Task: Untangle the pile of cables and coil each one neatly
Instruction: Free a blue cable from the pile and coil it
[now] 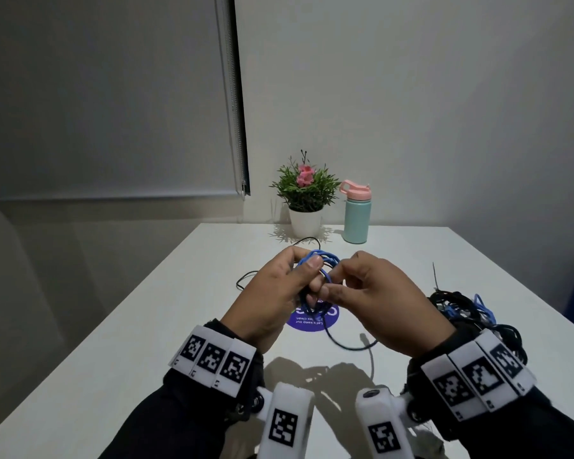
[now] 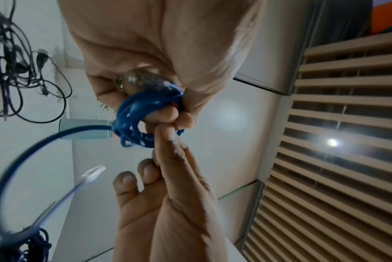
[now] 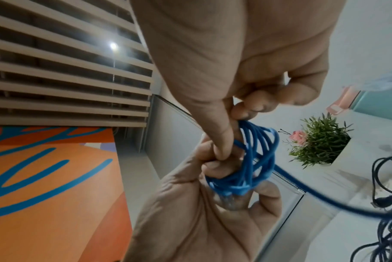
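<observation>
A blue cable [image 1: 322, 260] is wound into a small coil that I hold above the white table [image 1: 179, 309]. My left hand [image 1: 312, 276] grips the coil, its thumb on top and fingers curled through the loops [image 2: 132, 117]. My right hand [image 1: 333, 281] pinches strands of the same coil [image 3: 253, 159] from the right, fingers curled. The cable's loose tail [image 1: 338, 342] hangs down and runs toward a tangled pile of black and blue cables [image 1: 461, 313] at the table's right edge. A thin black cable [image 1: 246, 279] lies on the table beyond my left hand.
A potted plant [image 1: 305, 193] and a teal bottle with a pink lid [image 1: 357, 217] stand at the table's far edge by the wall. A round purple sticker [image 1: 312, 321] lies under my hands. A small connector [image 1: 365, 337] rests near the tail.
</observation>
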The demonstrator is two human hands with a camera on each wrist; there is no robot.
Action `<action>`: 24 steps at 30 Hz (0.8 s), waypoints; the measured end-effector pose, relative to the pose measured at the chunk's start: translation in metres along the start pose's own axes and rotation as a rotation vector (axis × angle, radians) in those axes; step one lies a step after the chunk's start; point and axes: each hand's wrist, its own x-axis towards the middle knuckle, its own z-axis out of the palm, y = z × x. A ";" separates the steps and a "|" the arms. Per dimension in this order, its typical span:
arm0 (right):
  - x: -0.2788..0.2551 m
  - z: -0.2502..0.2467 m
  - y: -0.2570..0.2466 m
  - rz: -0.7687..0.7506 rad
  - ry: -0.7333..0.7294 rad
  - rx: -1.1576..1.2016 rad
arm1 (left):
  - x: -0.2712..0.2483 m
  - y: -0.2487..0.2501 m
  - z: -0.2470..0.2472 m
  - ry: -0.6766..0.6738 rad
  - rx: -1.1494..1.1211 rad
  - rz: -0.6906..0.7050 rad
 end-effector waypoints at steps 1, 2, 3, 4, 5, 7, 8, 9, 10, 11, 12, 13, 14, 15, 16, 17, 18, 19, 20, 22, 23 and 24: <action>0.000 -0.001 0.001 0.049 -0.009 0.126 | 0.000 -0.001 -0.002 -0.004 -0.006 -0.007; 0.001 -0.002 0.002 0.104 -0.031 0.290 | 0.000 -0.001 -0.004 -0.010 0.004 -0.010; 0.000 -0.003 0.002 0.161 -0.070 0.452 | 0.000 -0.001 -0.008 -0.018 0.028 -0.011; 0.000 -0.004 0.001 0.212 -0.119 0.583 | 0.000 0.000 -0.011 -0.020 0.057 -0.003; -0.001 -0.007 0.001 0.245 -0.173 0.659 | 0.000 0.002 -0.015 -0.009 0.088 0.015; -0.001 -0.010 0.005 0.243 -0.249 0.672 | 0.002 0.003 -0.021 0.044 0.159 0.066; -0.001 -0.011 0.006 0.220 -0.256 0.654 | 0.003 0.003 -0.022 0.070 0.195 0.089; -0.001 -0.011 0.007 0.196 -0.246 0.639 | 0.004 0.002 -0.022 0.085 0.218 0.102; 0.000 -0.010 0.008 0.177 -0.228 0.640 | 0.004 0.000 -0.022 0.092 0.224 0.102; 0.001 -0.009 0.008 0.174 -0.199 0.642 | 0.004 -0.002 -0.021 0.093 0.220 0.096; 0.001 -0.008 0.009 0.186 -0.159 0.641 | 0.003 -0.004 -0.020 0.092 0.218 0.088; 0.002 -0.007 0.011 0.198 -0.113 0.608 | 0.003 -0.005 -0.019 0.093 0.227 0.083; 0.004 -0.007 0.014 0.203 -0.066 0.527 | 0.003 -0.006 -0.018 0.096 0.247 0.085; 0.004 -0.007 0.014 0.202 -0.035 0.427 | 0.003 -0.006 -0.017 0.100 0.278 0.094; 0.005 -0.007 0.014 0.195 -0.020 0.373 | 0.003 -0.007 -0.016 0.103 0.317 0.109; 0.005 -0.006 0.012 0.182 -0.015 0.391 | 0.003 -0.007 -0.015 0.108 0.359 0.127; 0.004 -0.004 0.011 0.176 -0.016 0.489 | 0.003 -0.006 -0.014 0.116 0.395 0.147; 0.004 -0.003 0.009 0.182 -0.023 0.635 | 0.002 -0.006 -0.014 0.128 0.417 0.165; 0.003 -0.001 0.008 0.191 -0.038 0.786 | 0.002 -0.005 -0.014 0.140 0.432 0.179; 0.002 0.000 0.005 0.223 -0.093 0.978 | 0.002 -0.003 -0.016 0.146 0.467 0.209; 0.001 0.000 0.004 0.236 -0.121 0.992 | 0.002 -0.001 -0.017 0.139 0.485 0.223; 0.001 -0.002 0.004 0.243 -0.142 0.958 | 0.002 0.000 -0.020 0.131 0.501 0.232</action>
